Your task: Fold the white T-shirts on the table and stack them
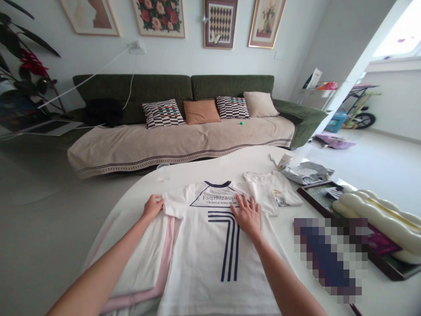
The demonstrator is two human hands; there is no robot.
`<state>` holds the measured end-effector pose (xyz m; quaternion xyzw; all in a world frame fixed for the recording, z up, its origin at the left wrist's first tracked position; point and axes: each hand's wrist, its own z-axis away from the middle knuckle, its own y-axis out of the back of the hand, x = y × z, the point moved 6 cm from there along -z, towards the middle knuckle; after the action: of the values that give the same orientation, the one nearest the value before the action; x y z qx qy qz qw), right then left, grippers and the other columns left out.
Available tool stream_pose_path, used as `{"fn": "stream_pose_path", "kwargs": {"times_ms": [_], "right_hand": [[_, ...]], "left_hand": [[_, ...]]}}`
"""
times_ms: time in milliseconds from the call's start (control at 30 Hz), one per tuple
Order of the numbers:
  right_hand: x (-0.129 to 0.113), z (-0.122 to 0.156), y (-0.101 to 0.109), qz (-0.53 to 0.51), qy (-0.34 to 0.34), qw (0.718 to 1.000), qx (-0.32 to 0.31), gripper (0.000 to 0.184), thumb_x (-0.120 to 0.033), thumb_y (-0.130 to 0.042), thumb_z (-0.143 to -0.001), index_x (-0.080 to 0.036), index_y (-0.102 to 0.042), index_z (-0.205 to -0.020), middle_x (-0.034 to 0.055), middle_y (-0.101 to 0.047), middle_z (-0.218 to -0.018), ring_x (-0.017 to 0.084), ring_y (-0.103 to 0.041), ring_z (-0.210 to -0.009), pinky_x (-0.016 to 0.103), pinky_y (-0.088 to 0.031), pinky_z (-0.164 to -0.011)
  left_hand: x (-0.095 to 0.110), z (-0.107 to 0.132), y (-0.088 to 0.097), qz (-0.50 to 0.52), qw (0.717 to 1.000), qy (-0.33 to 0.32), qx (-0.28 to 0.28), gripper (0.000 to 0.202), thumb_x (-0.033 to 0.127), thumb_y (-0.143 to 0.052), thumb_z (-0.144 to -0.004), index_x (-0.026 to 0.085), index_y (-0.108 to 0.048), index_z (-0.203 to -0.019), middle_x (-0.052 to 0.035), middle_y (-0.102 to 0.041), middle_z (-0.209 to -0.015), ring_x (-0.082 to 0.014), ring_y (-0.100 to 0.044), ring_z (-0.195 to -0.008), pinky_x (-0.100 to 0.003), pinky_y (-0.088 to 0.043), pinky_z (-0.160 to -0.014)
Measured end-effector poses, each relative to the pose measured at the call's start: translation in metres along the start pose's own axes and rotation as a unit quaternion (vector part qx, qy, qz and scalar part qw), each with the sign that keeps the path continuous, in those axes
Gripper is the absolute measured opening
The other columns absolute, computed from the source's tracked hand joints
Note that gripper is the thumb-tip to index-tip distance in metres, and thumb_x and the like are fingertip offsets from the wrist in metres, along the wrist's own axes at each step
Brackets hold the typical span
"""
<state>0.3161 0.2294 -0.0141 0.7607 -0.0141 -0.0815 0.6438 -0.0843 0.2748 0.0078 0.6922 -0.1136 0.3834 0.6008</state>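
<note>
A white T-shirt (204, 245) with a navy collar and a large striped number 7 lies spread flat on the white table, collar away from me. With its fingers pinched, my left hand (153, 207) grips the edge of the shirt's left sleeve. My right hand (247, 215) rests flat on the upper right of the shirt, fingers spread, over part of the printed lettering. Under the left side of the shirt lie white and pink folded clothes (138, 259). Another white garment (289, 188) lies beyond the right sleeve.
The white table (210, 164) has a rounded edge. To the right stand a dark tray (315, 197) with a cream puffy object (378, 215), a silver bag (309, 171) and a small white bottle (285, 160). Behind is a green sofa (230, 83) with cushions.
</note>
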Motion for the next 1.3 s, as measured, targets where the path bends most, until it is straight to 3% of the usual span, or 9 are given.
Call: {"fn": "stream_pose_path", "kwargs": {"times_ms": [100, 267, 367, 533, 900, 967, 1067, 1200, 1300], "right_hand": [[0.000, -0.001, 0.000, 0.003, -0.002, 1.000, -0.004, 0.062, -0.059, -0.028, -0.091, -0.029, -0.030, -0.145, 0.0028, -0.030, -0.152, 0.031, -0.018, -0.140, 0.051, -0.015, -0.110], [-0.001, -0.001, -0.002, 0.004, 0.002, 1.000, -0.018, 0.062, -0.059, -0.028, -0.092, -0.027, -0.029, -0.146, 0.0039, -0.029, -0.152, 0.032, -0.016, -0.140, 0.052, -0.015, -0.109], [0.001, -0.001, -0.003, 0.004, 0.006, 1.000, -0.025, 0.062, -0.059, -0.027, -0.092, -0.028, -0.027, -0.146, 0.0034, -0.027, -0.153, 0.032, -0.015, -0.141, 0.052, -0.014, -0.110], [0.001, -0.003, -0.004, 0.005, 0.004, 0.999, -0.041, 0.063, -0.059, -0.025, -0.092, -0.028, -0.026, -0.147, 0.0028, -0.025, -0.154, 0.032, -0.013, -0.141, 0.052, -0.013, -0.110], [-0.002, -0.007, 0.006, -0.013, 0.009, 0.996, -0.084, 0.065, -0.054, -0.030, -0.093, -0.023, -0.017, -0.149, 0.0073, -0.022, -0.155, 0.032, -0.011, -0.142, 0.055, -0.014, -0.110], [-0.015, -0.004, 0.016, -0.023, 0.012, 0.996, -0.089, 0.065, -0.050, -0.033, -0.093, -0.021, -0.016, -0.149, 0.0095, -0.016, -0.156, 0.031, -0.006, -0.143, 0.055, -0.010, -0.110], [-0.057, 0.023, 0.031, -0.040, 0.032, 0.995, -0.090, 0.064, -0.042, -0.036, -0.093, -0.017, -0.017, -0.149, 0.0125, -0.006, -0.157, 0.030, 0.001, -0.143, 0.054, -0.005, -0.111], [-0.126, 0.098, 0.030, -0.080, 0.095, 0.985, -0.123, 0.066, -0.051, -0.038, -0.090, -0.022, -0.023, -0.148, 0.0104, -0.012, -0.156, 0.030, -0.009, -0.143, 0.052, -0.019, -0.109], [-0.149, 0.146, 0.017, -0.100, 0.120, 0.977, -0.143, 0.068, -0.058, -0.038, -0.088, -0.029, -0.021, -0.147, 0.0081, -0.012, -0.156, 0.034, -0.009, -0.142, 0.059, -0.019, -0.107]], "left_hand": [[-0.014, 0.010, -0.005, 0.058, 0.998, -0.006, 0.018, 0.032, 0.039, -0.047, -0.083, 0.018, -0.053, -0.106, -0.0011, -0.068, -0.072, -0.0173, -0.067, -0.064, -0.027, -0.050, -0.064], [-0.007, 0.019, -0.008, 0.077, 0.995, -0.058, -0.004, 0.048, 0.057, -0.050, -0.076, 0.021, -0.054, -0.108, 0.0016, -0.065, -0.067, -0.0196, -0.065, -0.067, -0.028, -0.049, -0.066], [0.001, 0.024, -0.008, 0.060, 0.994, -0.086, -0.024, 0.054, 0.051, -0.059, -0.070, 0.023, -0.050, -0.116, 0.0031, -0.066, -0.073, -0.0189, -0.064, -0.071, -0.027, -0.047, -0.069], [0.004, 0.029, -0.008, 0.044, 0.993, -0.099, -0.043, 0.047, 0.042, -0.053, -0.075, 0.022, -0.050, -0.118, 0.0032, -0.063, -0.074, -0.0165, -0.062, -0.067, -0.026, -0.047, -0.066], [0.008, 0.034, -0.010, -0.028, 0.989, -0.144, -0.016, 0.033, 0.032, -0.045, -0.084, 0.022, -0.057, -0.113, -0.0003, -0.065, -0.089, -0.0141, -0.061, -0.067, -0.023, -0.047, -0.068], [0.015, 0.038, -0.011, -0.049, 0.986, -0.160, -0.016, 0.029, 0.030, -0.043, -0.086, 0.022, -0.060, -0.109, -0.0019, -0.066, -0.091, -0.0163, -0.063, -0.075, -0.024, -0.047, -0.075], [0.025, 0.041, -0.007, -0.068, 0.981, -0.179, -0.013, 0.028, 0.027, -0.040, -0.089, 0.023, -0.060, -0.107, -0.0044, -0.067, -0.100, -0.0196, -0.063, -0.092, -0.027, -0.045, -0.085], [0.042, 0.056, 0.008, -0.069, 0.977, -0.201, 0.016, 0.036, 0.025, -0.037, -0.090, 0.018, -0.051, -0.122, -0.0121, -0.060, -0.118, -0.0245, -0.055, -0.112, -0.035, -0.043, -0.095], [0.055, 0.098, 0.012, -0.060, 0.963, -0.261, 0.018, 0.045, 0.027, -0.035, -0.091, 0.013, -0.042, -0.133, -0.0162, -0.049, -0.133, -0.0250, -0.041, -0.128, -0.039, -0.034, -0.107]]}}
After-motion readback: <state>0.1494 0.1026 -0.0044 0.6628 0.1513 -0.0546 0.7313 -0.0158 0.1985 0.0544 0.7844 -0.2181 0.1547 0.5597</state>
